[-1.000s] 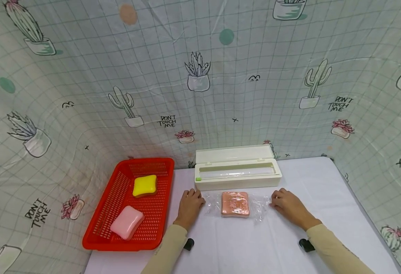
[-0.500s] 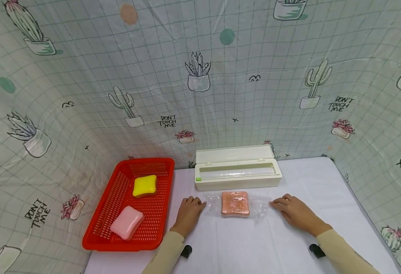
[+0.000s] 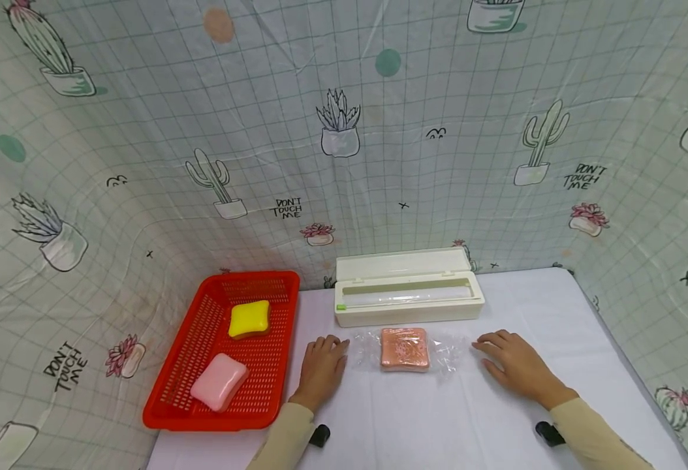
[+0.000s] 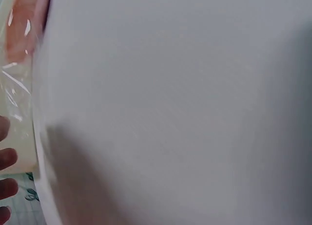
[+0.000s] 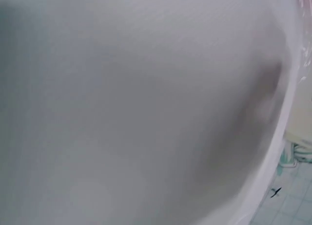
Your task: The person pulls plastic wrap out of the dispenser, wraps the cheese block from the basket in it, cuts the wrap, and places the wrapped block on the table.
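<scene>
An orange, square block point(image 3: 405, 350) that looks like a soap bar lies on the white-covered table, wrapped in clear plastic film point(image 3: 445, 350) that spreads out crinkled on both sides. My left hand point(image 3: 323, 367) rests at the left end of the film, fingers loosely bent and holding nothing. To the right of the film, with a small gap, my right hand point(image 3: 518, 365) has its fingers relaxed and apart. In the left wrist view the wrapped block point(image 4: 22, 32) shows at the upper left, with my left fingertips point(image 4: 7, 159) below it.
Behind the block stands a cream film dispenser box point(image 3: 410, 316), lid raised, a roll of film point(image 3: 405, 296) inside. A red basket point(image 3: 285, 385) at the left holds a yellow block point(image 3: 249, 318) and a pink block point(image 3: 218, 382). A cactus-print curtain point(image 3: 391, 183) surrounds the table.
My right hand has let go of the film's right end and moved a little to the right. My left hand has eased off the left end, its fingers loosening. The wrapped block has stayed put.
</scene>
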### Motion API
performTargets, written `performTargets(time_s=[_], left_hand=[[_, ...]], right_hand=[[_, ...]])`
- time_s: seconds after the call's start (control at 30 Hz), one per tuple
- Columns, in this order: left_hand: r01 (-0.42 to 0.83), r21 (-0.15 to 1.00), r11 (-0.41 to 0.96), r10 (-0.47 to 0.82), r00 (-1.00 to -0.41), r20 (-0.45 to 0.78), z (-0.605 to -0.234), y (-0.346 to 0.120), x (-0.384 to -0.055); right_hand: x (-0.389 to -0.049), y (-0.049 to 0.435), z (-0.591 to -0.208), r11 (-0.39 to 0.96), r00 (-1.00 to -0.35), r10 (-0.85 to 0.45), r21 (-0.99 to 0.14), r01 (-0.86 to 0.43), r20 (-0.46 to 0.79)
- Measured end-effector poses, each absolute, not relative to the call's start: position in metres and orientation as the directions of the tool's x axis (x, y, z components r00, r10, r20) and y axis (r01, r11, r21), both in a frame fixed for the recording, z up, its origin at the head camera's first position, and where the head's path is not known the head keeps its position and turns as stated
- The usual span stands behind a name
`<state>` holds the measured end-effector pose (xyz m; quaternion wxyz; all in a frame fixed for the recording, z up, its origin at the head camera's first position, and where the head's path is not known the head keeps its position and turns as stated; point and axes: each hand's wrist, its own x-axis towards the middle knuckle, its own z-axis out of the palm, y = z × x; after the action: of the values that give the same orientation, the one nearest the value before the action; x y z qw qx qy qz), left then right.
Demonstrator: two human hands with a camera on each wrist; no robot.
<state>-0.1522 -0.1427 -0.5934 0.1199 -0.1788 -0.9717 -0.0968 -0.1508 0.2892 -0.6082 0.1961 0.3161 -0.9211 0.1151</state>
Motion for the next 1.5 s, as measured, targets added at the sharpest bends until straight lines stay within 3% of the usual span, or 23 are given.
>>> performTargets(time_s=[0.23,0.5,0.8,1.07,1.5], left_hand=[[0.460,0.070,0.885,0.417,-0.851,0.319,-0.579,-0.112,-0.153],[0.567,-0.064,0.821,0.555,-0.768,0.318,-0.579,-0.078,-0.153],[0.564,-0.147,0.812,0.580,-0.756,0.305,-0.590,-0.065,-0.154],[0.553,-0.216,0.804,0.594,-0.764,0.253,-0.594,-0.065,-0.153],[0.635,-0.171,0.753,0.657,-0.717,0.234,-0.586,-0.071,-0.158]], right_hand=[[-0.157,0.260,-0.596,0.774,-0.719,-0.530,-0.091,-0.627,0.450],[-0.160,0.220,-0.593,0.712,-0.658,-0.603,-0.069,-0.699,0.451],[-0.160,0.191,-0.604,0.668,-0.605,-0.645,-0.040,-0.743,0.468],[-0.153,0.183,-0.604,0.703,-0.658,-0.629,-0.059,-0.709,0.413],[-0.144,0.181,-0.598,0.678,-0.675,-0.645,-0.139,-0.721,0.357]])
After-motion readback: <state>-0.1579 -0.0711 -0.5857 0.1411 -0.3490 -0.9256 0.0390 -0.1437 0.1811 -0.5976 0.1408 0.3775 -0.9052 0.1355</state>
